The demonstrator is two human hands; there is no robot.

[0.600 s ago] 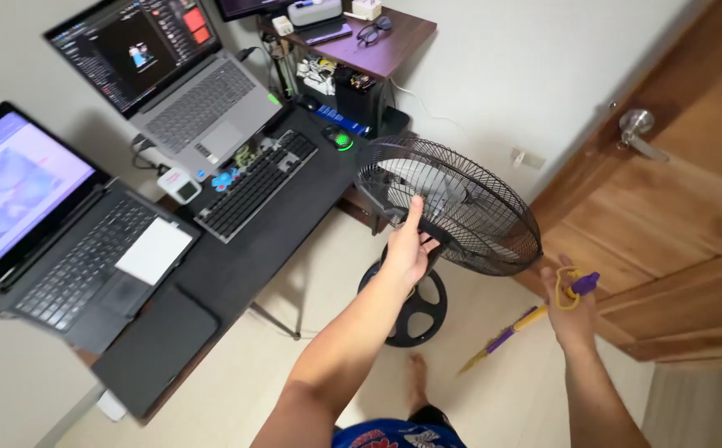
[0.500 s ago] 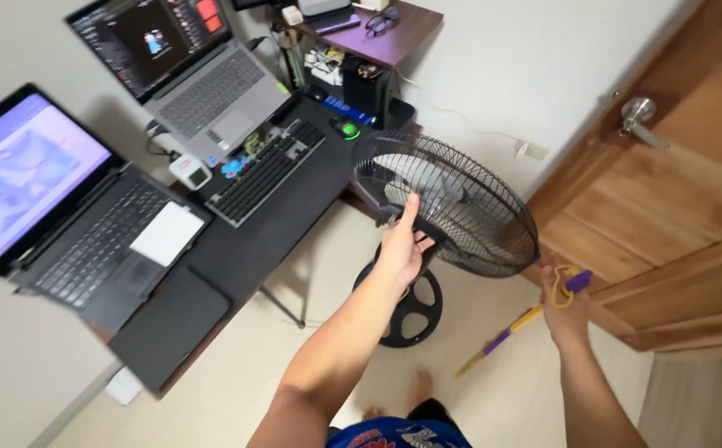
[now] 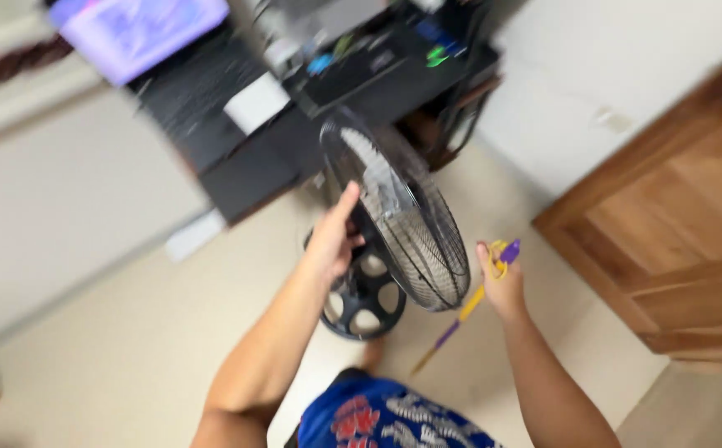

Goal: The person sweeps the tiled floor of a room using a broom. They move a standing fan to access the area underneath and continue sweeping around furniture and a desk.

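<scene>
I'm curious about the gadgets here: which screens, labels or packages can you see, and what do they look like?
Laptop screen: top left on the dark desk, a lit rectangle, lilac and pale blue, blurred.
White pad: flat rectangle on the desk, below the screen.
No packages or signs can be made out.

The view holds one black standing fan (image 3: 398, 220) on one round base (image 3: 364, 294), one purple-and-yellow stick (image 3: 469, 303), one lit laptop screen (image 3: 141, 29) (blurred), and one wooden door (image 3: 676, 216).
</scene>
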